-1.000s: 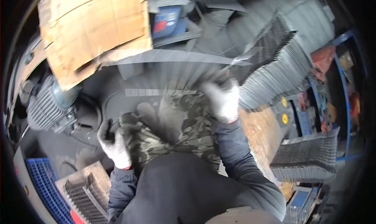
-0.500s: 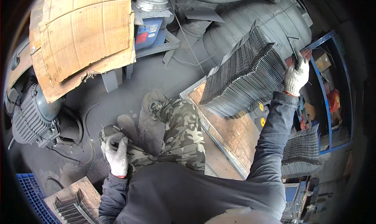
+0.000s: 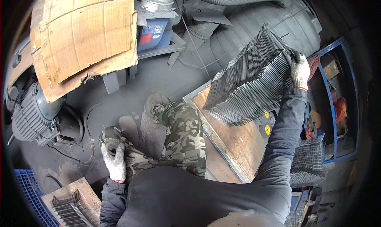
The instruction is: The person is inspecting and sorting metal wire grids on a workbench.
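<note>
My right hand (image 3: 300,71), in a white knitted glove with dark fingertips, is closed on a thin dark metal piece (image 3: 293,52) at the upper right edge of a tall stack. Most of that piece is hidden by the glove and the stack. The stack (image 3: 248,82) is made of many thin, ribbed dark metal sheets, leaning in wavy layers on a wooden board (image 3: 234,147). My left hand (image 3: 114,161), gloved too, rests on my camouflage-trousered knee (image 3: 115,135). Its fingers are loosely bent, with the thumb apart from them; nothing shows in it.
Another stack of sheets (image 3: 307,159) stands behind my right arm, near a blue-framed shelf (image 3: 331,104). Cardboard (image 3: 85,40) covers something at upper left, above a grey motor (image 3: 33,117). A big grey cylinder (image 3: 266,28) lies beyond the stack. Dark strips (image 3: 67,207) sit at lower left.
My right hand has brought the thin metal piece down and in against the stack's upper right edge; before, it stood out beyond it. My left hand stays on the knee.
</note>
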Tool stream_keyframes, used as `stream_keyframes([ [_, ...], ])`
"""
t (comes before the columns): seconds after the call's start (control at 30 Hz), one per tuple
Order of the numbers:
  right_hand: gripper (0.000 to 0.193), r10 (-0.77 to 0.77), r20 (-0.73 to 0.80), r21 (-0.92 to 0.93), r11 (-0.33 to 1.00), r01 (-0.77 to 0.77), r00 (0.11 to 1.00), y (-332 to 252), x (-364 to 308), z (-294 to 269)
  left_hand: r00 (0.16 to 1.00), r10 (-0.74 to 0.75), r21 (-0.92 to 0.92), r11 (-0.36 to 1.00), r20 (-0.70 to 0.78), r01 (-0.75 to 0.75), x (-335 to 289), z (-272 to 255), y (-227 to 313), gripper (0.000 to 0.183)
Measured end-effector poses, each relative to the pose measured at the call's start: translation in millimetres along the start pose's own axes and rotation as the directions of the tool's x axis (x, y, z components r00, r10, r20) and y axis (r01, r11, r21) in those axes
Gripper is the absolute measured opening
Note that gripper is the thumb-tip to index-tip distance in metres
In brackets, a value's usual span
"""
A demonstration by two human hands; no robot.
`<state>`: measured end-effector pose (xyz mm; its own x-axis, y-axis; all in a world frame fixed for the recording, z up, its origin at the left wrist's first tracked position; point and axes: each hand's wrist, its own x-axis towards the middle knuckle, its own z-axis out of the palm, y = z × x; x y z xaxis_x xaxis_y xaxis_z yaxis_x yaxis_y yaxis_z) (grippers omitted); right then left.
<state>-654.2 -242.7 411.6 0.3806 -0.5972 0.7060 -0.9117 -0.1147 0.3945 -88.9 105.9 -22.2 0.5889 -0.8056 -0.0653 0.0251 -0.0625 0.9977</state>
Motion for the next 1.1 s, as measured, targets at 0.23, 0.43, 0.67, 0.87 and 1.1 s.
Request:
stream_keyframes([
  [0.23, 0.031, 0.054, -0.021, -0.004, 0.999, -0.054, 0.998, -3, -16, -17, 0.999, 0.007, 0.049, 0.999, 0.052, -0.009, 5, 7, 0, 0.014],
  [0.43, 0.031, 0.138, 0.105, 0.204, 0.966, -0.157, 0.985, -5, -28, -14, 0.987, -0.128, -0.023, 0.991, 0.095, 0.131, -3, 26, 26, 0.01],
  [0.67, 0.038, 0.283, 0.289, 0.429, 0.816, -0.388, 0.914, -5, -28, -20, 0.975, -0.146, -0.061, 0.986, 0.167, 0.158, -4, 33, 4, 0.008],
  [0.87, 0.036, 0.22, 0.113, 0.33, 0.912, -0.245, 0.969, -17, -35, -10, 0.971, -0.179, -0.089, 0.977, 0.16, 0.195, -5, 36, 3, 0.008],
  [1.1, 0.037, 0.13, -0.012, 0.195, 0.973, -0.125, 0.991, -23, -40, 5, 0.963, -0.175, -0.057, 0.98, 0.206, 0.19, -5, 33, -8, 0.009],
])
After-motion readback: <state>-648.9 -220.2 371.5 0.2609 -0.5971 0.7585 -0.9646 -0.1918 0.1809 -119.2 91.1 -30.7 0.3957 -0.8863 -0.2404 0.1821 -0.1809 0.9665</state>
